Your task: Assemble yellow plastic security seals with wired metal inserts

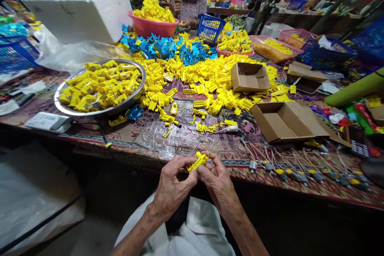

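My left hand [171, 186] and my right hand [218, 180] meet just below the table's front edge, both pinched on one small yellow plastic part [198, 161] with thin wires coming off it. On the table just beyond lie loose yellow pieces [207, 127] on a clear plastic sheet. A row of small motors with wires [303, 174] lies to the right of my right hand.
A metal bowl [132, 102] of yellow parts sits at left, on a scale [48, 122]. Heaps of yellow parts [207, 78] and blue parts [168, 48], two open cardboard boxes [285, 122], baskets and a white foam box [78, 16] cover the patterned table. A person sits at the far side.
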Available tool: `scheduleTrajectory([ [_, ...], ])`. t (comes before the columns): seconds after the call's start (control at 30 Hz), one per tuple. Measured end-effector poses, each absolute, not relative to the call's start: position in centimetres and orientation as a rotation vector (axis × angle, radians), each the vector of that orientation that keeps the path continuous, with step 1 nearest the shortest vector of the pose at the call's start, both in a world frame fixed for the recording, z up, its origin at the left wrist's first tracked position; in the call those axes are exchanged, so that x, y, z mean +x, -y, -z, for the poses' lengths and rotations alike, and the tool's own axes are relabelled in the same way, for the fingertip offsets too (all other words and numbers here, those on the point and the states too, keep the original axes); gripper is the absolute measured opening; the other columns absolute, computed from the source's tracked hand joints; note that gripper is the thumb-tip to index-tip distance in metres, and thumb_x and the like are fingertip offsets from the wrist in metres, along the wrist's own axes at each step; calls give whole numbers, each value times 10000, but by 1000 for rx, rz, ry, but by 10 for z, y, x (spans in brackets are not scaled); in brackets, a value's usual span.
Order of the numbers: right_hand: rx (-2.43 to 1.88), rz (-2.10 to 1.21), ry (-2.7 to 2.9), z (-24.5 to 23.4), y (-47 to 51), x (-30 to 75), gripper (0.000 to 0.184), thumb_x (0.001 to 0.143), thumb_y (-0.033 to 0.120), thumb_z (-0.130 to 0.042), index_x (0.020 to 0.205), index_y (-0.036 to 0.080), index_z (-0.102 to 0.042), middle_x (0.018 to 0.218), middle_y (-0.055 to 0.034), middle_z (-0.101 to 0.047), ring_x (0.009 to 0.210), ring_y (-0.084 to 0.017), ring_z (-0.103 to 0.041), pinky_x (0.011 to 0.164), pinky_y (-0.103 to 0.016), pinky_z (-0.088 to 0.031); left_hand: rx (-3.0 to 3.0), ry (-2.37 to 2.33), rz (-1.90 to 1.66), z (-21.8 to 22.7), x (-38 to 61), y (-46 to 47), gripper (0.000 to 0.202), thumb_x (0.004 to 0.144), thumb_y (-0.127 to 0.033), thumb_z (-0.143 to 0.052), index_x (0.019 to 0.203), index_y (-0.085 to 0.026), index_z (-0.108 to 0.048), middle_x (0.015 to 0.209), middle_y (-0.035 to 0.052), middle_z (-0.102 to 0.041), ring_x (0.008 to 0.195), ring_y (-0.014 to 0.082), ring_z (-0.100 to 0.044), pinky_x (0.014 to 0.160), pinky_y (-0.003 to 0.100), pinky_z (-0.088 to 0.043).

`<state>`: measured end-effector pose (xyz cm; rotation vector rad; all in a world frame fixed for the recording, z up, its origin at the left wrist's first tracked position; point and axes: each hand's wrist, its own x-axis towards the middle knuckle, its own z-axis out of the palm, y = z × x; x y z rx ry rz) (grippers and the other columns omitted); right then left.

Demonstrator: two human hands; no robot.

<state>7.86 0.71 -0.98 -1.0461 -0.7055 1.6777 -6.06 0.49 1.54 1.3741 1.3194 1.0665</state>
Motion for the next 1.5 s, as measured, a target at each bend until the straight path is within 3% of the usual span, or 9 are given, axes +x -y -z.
scheduleTrajectory([
  [0.47, -1014, -1614, 718, 9, -6, 71, 365, 768, 412, -736, 1017, 276, -505, 944, -17, -698, 835, -194, -694, 739, -317, -552, 1502, -1382, -1220, -17, -51, 0, 213, 794, -151, -649, 935, -245, -778, 855, 56, -660, 743, 172, -587, 693, 267, -488],
  [0.67, -1065, -1665, 827, 5, -13, 77, 518, 795, 412, -727, 1198, 255, -443, 990, -43, -705, 793, -171, -682, 741, -307, -547, 926, -1256, -1161, -10, -54, -4, 178, 818, -316, -674, 940, -190, -702, 923, 63, -706, 822, 188, -650, 732, 280, -515],
  [0.9, -1205, -1493, 926, 1, 11, 68, 552, 753, 340, -750, 1187, 266, -417, 1128, -79, -633, 1028, -222, -653, 811, -343, -571, 597, -1103, -1132, -10, -61, -5, 288, 806, -382, -703, 1008, -186, -642, 921, 55, -713, 768, 154, -655, 693, 233, -473],
  [0.97, -1158, -1579, 947, 2, 16, 66, 573, 736, 302, -753, 1189, 277, -404, 1145, -69, -593, 1016, -226, -654, 763, -350, -592, 559, -1049, -1134, -11, -59, -4, 265, 809, -362, -705, 994, -188, -630, 905, 42, -702, 740, 134, -642, 692, 225, -466],
  [1.03, -1131, -1640, 909, 4, 17, 67, 568, 725, 319, -753, 1166, 287, -396, 1116, -49, -558, 901, -212, -671, 601, -317, -601, 534, -1021, -1132, -11, -57, -3, 261, 811, -353, -707, 992, -187, -619, 847, 17, -678, 651, 100, -602, 645, 209, -451],
  [1.13, -1152, -1633, 881, 6, 16, 66, 506, 742, 364, -737, 1113, 278, -404, 1078, -32, -548, 738, -164, -659, 458, -252, -550, 548, -1023, -1120, -10, -55, -1, 266, 814, -367, -701, 987, -187, -608, 800, 1, -659, 604, 90, -577, 612, 204, -444],
  [1.37, -1271, -1344, 985, 6, 16, 56, 370, 831, 382, -670, 1111, 231, -481, 1050, -65, -660, 838, -175, -695, 703, -271, -579, 705, -1109, -1101, -6, -51, -1, 269, 807, -381, -697, 981, -187, -633, 913, 42, -699, 774, 151, -646, 700, 237, -487],
  [1.5, -1379, -1133, 1120, 2, 17, 56, 356, 840, 343, -647, 1143, 220, -509, 1095, -93, -676, 898, -198, -692, 689, -269, -565, 740, -1116, -1111, -4, -51, -3, 262, 803, -381, -699, 968, -186, -639, 943, 46, -704, 833, 161, -646, 754, 244, -486],
])
